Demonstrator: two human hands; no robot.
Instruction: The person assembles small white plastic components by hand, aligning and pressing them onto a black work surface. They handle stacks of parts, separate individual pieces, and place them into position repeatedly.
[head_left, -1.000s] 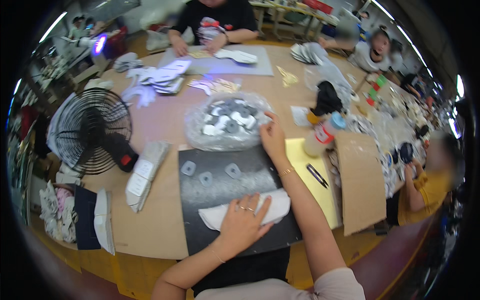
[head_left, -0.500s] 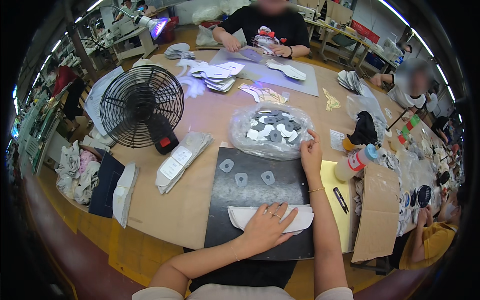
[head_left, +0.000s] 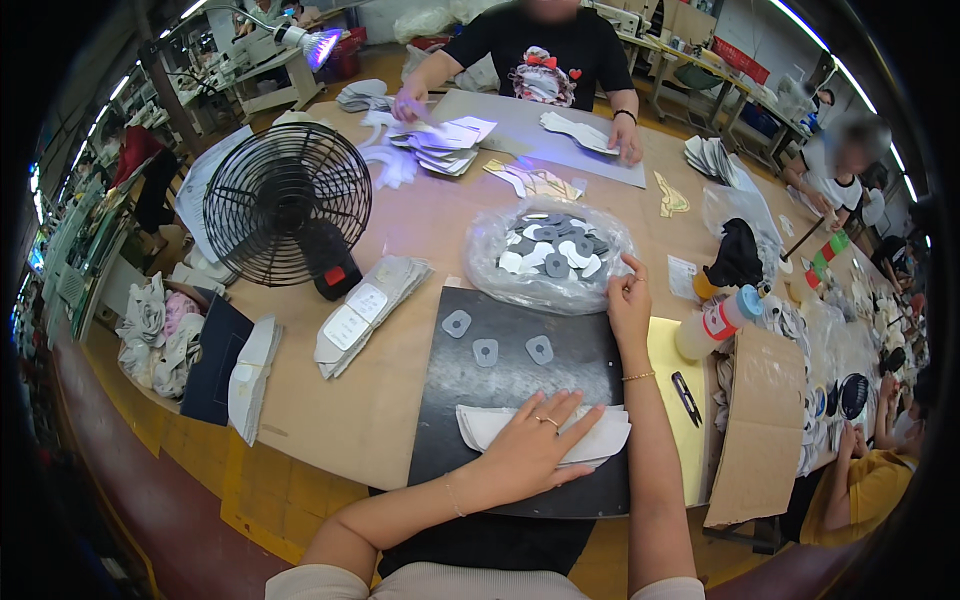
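Black mat [head_left: 520,385] on desk: my left hand [head_left: 535,450] lies flat, open, on white cut pieces [head_left: 600,440]; right hand [head_left: 628,305], loosely curled, empty, touches plastic bag [head_left: 545,250]. Pieces likely thin, floppy; lift by edges.

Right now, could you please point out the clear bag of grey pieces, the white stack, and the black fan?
clear bag [head_left: 548,252]: head view, its middle.
white stack [head_left: 600,440]: head view, right end.
black fan [head_left: 285,200]: head view, grille centre.

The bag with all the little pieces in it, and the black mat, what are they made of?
The bag looks like thin clear plastic: crinkled, shiny, and its grey and white pieces show through. The right hand rests at its edge. The black mat looks like a smooth rubbery or plastic sheet with a dull sheen; which one, I cannot tell.
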